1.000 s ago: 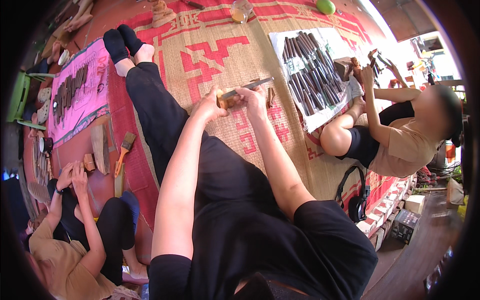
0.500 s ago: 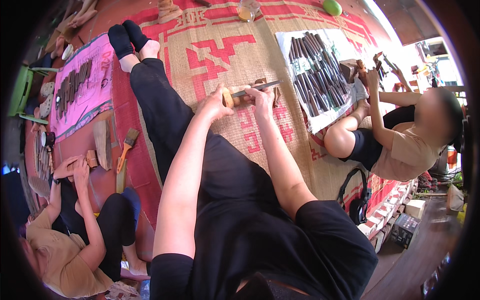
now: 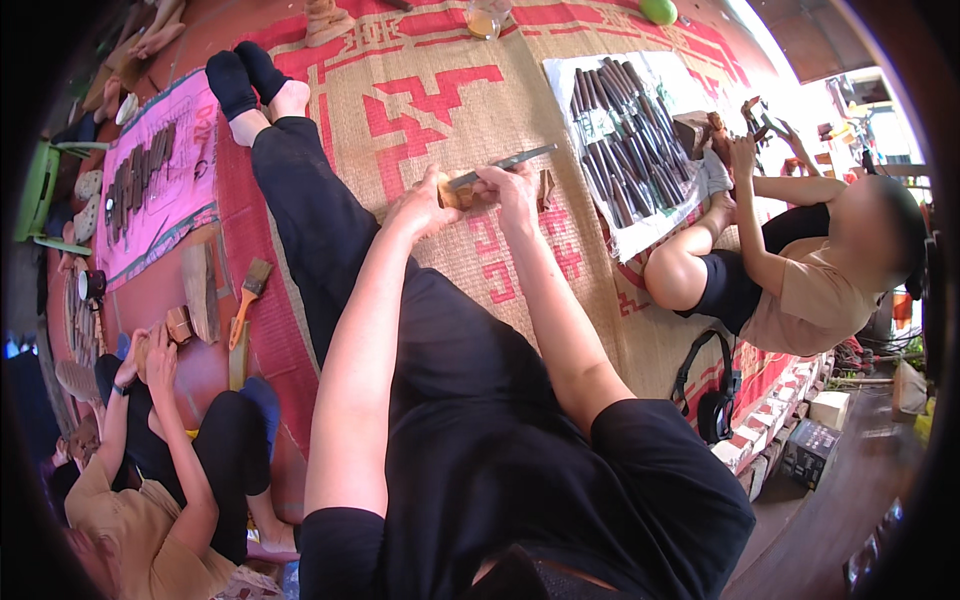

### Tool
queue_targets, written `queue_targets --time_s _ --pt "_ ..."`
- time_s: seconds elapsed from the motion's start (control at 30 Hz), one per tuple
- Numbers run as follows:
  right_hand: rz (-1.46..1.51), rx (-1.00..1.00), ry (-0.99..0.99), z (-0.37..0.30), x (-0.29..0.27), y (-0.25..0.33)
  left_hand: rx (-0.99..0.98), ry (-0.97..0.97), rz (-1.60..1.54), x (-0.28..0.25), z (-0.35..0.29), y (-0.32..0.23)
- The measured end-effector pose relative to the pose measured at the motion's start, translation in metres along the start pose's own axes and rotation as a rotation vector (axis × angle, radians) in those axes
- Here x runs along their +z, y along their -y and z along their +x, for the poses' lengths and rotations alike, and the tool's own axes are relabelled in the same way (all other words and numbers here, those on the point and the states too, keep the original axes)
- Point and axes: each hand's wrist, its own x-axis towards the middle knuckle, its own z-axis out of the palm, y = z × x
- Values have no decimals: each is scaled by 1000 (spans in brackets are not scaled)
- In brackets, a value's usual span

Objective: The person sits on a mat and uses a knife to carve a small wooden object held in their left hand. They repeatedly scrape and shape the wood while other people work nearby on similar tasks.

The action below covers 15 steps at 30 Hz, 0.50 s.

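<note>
My left hand (image 3: pixel 414 208) is closed around a small pale wooden piece (image 3: pixel 456 192) above the woven mat; the fingers cover much of it. In my right hand (image 3: pixel 512 194) is a slim dark metal carving chisel (image 3: pixel 527 156), its free end sticking out past the fingers toward the upper right. The chisel's other end lies against the top of the wooden piece, near my left fingers. Just right of my right hand, a brown wooden block (image 3: pixel 545 190) stands on the mat, partly hidden. My fingers hide where tool and wood meet.
Several dark carving tools (image 3: pixel 628 150) lie on a white sheet at right, and more (image 3: pixel 140 185) on a pink cloth at left. A person (image 3: pixel 810 270) sits at right, another (image 3: pixel 165 480) at lower left. A brush (image 3: pixel 247 300), glass (image 3: pixel 487 20) and black pouch (image 3: pixel 716 412) lie around.
The chisel has tilted, its free end now higher and a little to the left. My hands stay close together around the wood. The person at lower left has shifted their hands.
</note>
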Motion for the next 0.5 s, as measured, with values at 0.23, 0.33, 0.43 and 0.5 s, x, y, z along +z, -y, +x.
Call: queue_targets --time_s 0.23,0.33,0.43,0.5 --pt "-65 2 -21 3 -10 -4 56 -62 -1 10 4 3" --pt "-26 -14 -25 -1 0 -1 3 -9 0 0 -1 -1" --pt "31 37 -2 -2 -1 -5 31 -23 -39 -1 -3 -2" --pt "8 54 15 2 -7 -14 34 -42 -38 1 -4 -1"
